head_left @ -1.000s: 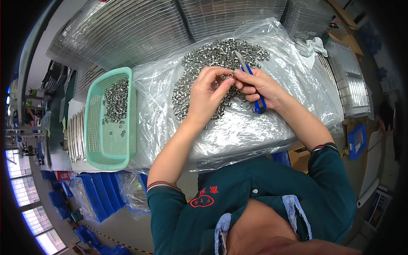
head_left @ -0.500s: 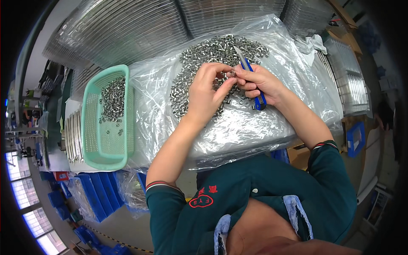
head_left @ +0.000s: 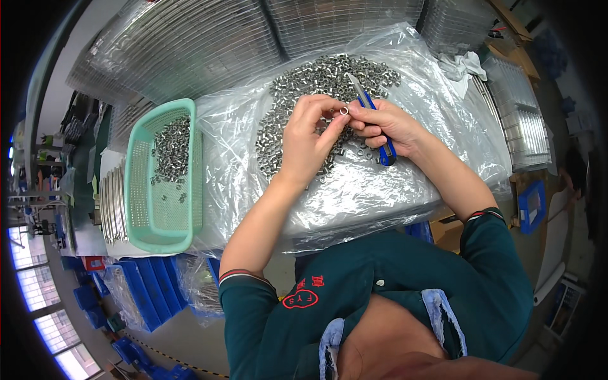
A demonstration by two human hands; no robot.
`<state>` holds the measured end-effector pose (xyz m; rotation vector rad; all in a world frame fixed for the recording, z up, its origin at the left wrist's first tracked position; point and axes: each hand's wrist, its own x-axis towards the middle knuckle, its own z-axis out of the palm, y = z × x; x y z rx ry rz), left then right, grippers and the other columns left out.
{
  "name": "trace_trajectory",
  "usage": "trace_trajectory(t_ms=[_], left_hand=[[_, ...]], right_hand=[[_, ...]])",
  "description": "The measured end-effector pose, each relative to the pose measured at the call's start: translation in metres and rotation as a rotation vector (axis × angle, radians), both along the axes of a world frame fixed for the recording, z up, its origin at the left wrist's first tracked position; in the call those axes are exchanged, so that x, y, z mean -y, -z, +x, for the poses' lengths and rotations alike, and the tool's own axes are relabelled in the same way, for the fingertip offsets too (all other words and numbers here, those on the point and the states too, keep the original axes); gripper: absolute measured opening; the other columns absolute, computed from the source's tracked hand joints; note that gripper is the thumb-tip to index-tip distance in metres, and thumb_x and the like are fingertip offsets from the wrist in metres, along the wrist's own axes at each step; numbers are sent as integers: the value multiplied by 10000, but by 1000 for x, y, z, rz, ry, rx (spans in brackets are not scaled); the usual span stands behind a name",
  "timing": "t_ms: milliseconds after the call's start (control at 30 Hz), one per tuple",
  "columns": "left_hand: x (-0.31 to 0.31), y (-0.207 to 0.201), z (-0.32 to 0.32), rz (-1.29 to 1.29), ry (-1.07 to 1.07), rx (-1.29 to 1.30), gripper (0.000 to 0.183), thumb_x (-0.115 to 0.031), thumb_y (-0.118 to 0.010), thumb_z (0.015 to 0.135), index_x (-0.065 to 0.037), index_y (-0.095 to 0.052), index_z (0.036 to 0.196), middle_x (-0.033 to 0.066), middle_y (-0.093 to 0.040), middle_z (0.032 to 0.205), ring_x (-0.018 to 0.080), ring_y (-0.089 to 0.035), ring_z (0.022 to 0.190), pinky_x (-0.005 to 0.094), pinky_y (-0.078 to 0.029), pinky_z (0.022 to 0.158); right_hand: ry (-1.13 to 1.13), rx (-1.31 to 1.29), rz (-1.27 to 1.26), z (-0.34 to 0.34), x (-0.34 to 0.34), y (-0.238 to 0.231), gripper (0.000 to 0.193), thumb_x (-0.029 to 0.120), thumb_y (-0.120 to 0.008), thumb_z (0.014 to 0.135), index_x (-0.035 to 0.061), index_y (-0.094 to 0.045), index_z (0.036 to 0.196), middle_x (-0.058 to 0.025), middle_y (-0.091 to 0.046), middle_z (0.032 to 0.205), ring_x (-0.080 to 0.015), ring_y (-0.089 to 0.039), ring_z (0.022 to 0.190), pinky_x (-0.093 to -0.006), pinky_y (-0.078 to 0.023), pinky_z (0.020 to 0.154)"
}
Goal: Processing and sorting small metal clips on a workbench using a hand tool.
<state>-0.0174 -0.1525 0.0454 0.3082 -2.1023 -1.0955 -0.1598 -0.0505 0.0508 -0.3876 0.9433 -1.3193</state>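
Note:
Between thumb and fingertips, my left hand (head_left: 311, 133) pinches a small metal ring (head_left: 344, 111), its round opening showing. My right hand (head_left: 387, 126) is closed around a blue utility knife (head_left: 385, 151), whose bare blade (head_left: 356, 82) points up and away from me. The thumb and forefinger of that hand meet close beside the ring; whether they touch it I cannot tell. Under and beyond both hands spreads a heap of small shiny metal rings (head_left: 335, 71) on a clear plastic sheet (head_left: 364, 202).
Left of the heap stands a mint-green basket (head_left: 196, 190) with many metal rings (head_left: 171, 149) inside. Stacked clear plastic trays (head_left: 190, 50) line the back, more trays (head_left: 519, 120) the right. A white cloth (head_left: 465, 66) lies at the far right. Blue bins (head_left: 149, 291) sit below the table's left.
The ring at my fingertips has turned, so its opening now shows more plainly. Both hands and the knife stay nearly in place; the whole view has shifted very slightly.

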Motion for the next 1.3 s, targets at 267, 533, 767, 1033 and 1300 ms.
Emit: trace_trajectory(t_ms=[267,533,767,1033,1300], left_hand=[[2,9,-3,288,70,-49,164,-75,-635,778,-40,-586,931,51,-554,956,113,-546,785,230,-456,664],[8,-4,1,748,151,-101,192,-144,-544,864,-45,-553,1029,61,-615,987,59,-529,791,191,-426,672],[14,-2,1,935,182,-59,234,-127,-540,867,-41,-540,1085,57,-610,974,53,-526,782,177,-438,651],[12,0,2,1008,151,-105,157,-146,-583,841,-49,-574,964,13,-601,856,64,-534,774,191,-422,646],[16,0,5,991,179,-24,161,-186,-564,858,-41,-579,925,17,-602,809,62,-528,727,189,-417,634]], right_hand=[[69,-138,-22,6,0,-4,208,258,-609,832,65,-531,833,38,-484,685,32,-360,472,-106,-265,360],[251,-1027,-274,6,-9,-16,392,382,-440,904,35,-490,1079,-33,-544,729,-116,-532,654,-260,-427,579],[404,-1759,-450,-2,-6,-17,187,227,-589,807,96,-598,940,-66,-592,802,-223,-574,749,-308,-454,629],[399,-1833,-505,-5,-7,-16,177,206,-642,756,107,-647,903,-36,-593,780,-198,-570,715,-300,-454,605],[436,-1959,-599,-5,-7,-20,185,215,-669,715,125,-661,877,-8,-593,756,-174,-565,703,-284,-448,598]])
